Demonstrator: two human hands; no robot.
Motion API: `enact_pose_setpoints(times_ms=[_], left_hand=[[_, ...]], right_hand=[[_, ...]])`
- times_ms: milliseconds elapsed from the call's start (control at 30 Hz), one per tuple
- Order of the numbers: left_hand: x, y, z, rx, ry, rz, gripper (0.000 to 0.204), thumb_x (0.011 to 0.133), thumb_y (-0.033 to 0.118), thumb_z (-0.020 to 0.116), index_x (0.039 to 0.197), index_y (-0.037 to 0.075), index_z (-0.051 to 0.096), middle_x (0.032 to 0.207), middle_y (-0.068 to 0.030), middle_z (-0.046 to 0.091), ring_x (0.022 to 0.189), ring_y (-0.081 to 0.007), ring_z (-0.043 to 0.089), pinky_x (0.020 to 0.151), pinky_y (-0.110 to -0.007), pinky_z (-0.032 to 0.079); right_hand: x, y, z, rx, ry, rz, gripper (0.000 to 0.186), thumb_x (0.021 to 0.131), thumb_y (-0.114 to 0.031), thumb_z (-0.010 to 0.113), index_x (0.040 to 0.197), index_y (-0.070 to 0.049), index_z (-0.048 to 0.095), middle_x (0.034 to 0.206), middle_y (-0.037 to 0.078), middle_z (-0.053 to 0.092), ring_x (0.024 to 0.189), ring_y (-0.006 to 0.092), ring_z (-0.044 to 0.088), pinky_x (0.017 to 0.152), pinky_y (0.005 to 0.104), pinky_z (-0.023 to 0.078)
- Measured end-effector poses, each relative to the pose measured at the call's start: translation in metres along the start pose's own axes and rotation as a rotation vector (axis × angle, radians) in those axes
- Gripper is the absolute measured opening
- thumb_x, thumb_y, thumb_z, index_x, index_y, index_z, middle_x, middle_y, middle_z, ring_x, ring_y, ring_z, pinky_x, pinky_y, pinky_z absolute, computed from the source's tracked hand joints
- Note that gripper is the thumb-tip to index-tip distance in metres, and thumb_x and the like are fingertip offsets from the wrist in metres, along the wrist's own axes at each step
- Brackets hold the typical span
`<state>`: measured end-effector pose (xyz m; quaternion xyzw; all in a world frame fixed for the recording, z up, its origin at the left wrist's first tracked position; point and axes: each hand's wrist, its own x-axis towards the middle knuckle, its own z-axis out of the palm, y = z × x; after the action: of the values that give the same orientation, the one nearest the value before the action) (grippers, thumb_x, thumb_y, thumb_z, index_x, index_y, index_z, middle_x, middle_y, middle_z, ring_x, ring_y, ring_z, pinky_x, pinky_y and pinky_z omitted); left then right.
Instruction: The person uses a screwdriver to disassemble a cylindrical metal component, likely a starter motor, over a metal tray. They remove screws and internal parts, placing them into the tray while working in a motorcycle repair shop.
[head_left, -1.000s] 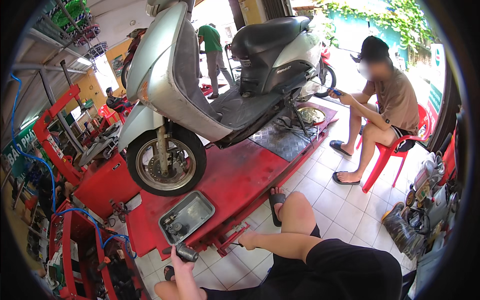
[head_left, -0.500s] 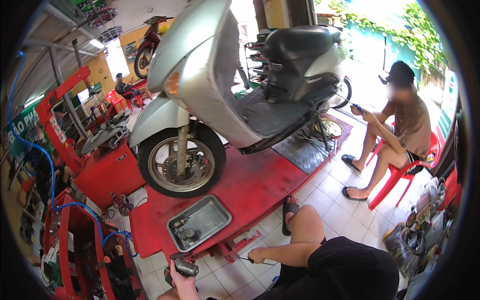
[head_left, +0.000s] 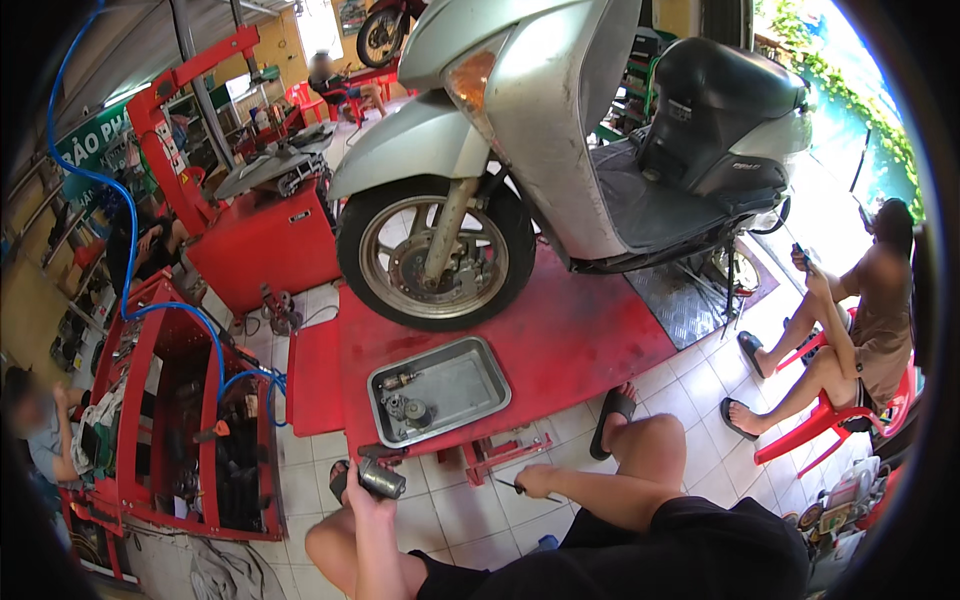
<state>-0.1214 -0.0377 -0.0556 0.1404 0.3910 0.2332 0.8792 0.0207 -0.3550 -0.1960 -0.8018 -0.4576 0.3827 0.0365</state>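
My left hand (head_left: 371,504) is closed round a grey metal cylinder that looks like a starter motor (head_left: 383,479). It holds the cylinder just off the near edge of the red lift platform (head_left: 590,325), below a metal tray (head_left: 470,388). Inside the tray's left half lie several small metal parts (head_left: 408,408). To the right, my right hand (head_left: 540,481) is closed on a thin, dark rod-like tool (head_left: 508,485), its exact kind too small to make out. That hand is above the tiled floor, apart from the cylinder.
A silver scooter (head_left: 560,150) stands on the platform, its front wheel behind the tray. On the left are a red tool cart (head_left: 150,420) and a blue hose (head_left: 200,315). A person (head_left: 850,300) sits on a red chair at right; another person (head_left: 45,425) is at far left.
The view has turned left, so the scooter and tray appear farther right. A person at the far left has come into view. Both hands keep their hold.
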Motion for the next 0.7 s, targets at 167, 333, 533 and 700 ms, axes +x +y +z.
enact_pose_setpoints(times_ms=[167, 333, 533, 700], left_hand=[[-0.013, -0.019, 0.019, -0.056, 0.035, 0.041, 0.034, 0.095, 0.040, 0.060, 0.105, 0.007, 0.061, 0.091, -0.0097, 0.065, 0.082, -0.0232, 0.064, 0.078, -0.039, 0.056], [-0.014, -0.035, 0.053, -0.023, -0.015, -0.032, 0.037, 0.095, 0.042, 0.061, 0.102, 0.007, 0.062, 0.088, -0.0104, 0.063, 0.083, -0.0240, 0.063, 0.079, -0.039, 0.056], [0.015, -0.058, 0.128, 0.125, -0.170, -0.130, 0.035, 0.096, 0.040, 0.058, 0.107, 0.006, 0.059, 0.090, -0.0123, 0.063, 0.085, -0.0276, 0.062, 0.082, -0.041, 0.054], [0.071, -0.076, 0.135, 0.118, -0.181, -0.270, 0.038, 0.095, 0.037, 0.061, 0.109, 0.002, 0.059, 0.090, -0.0136, 0.062, 0.085, -0.0277, 0.061, 0.083, -0.041, 0.054]], right_hand=[[-0.032, -0.030, -0.089, 0.175, 0.247, -0.080, 0.028, 0.082, -0.019, 0.068, 0.108, -0.008, 0.069, 0.102, 0.019, 0.070, 0.100, 0.0385, 0.066, 0.087, 0.0494, 0.052], [-0.059, -0.024, -0.179, 0.302, 0.522, -0.151, 0.026, 0.083, -0.017, 0.069, 0.104, -0.003, 0.067, 0.094, 0.021, 0.069, 0.092, 0.0435, 0.065, 0.082, 0.0501, 0.052], [-0.047, -0.002, -0.213, 0.395, 0.747, -0.055, 0.028, 0.086, -0.012, 0.064, 0.109, 0.003, 0.062, 0.088, 0.026, 0.067, 0.091, 0.0454, 0.064, 0.081, 0.0527, 0.050], [-0.031, -0.010, -0.224, 0.344, 0.615, 0.004, 0.026, 0.088, -0.010, 0.060, 0.109, 0.006, 0.060, 0.084, 0.028, 0.066, 0.085, 0.0458, 0.064, 0.077, 0.0538, 0.049]])
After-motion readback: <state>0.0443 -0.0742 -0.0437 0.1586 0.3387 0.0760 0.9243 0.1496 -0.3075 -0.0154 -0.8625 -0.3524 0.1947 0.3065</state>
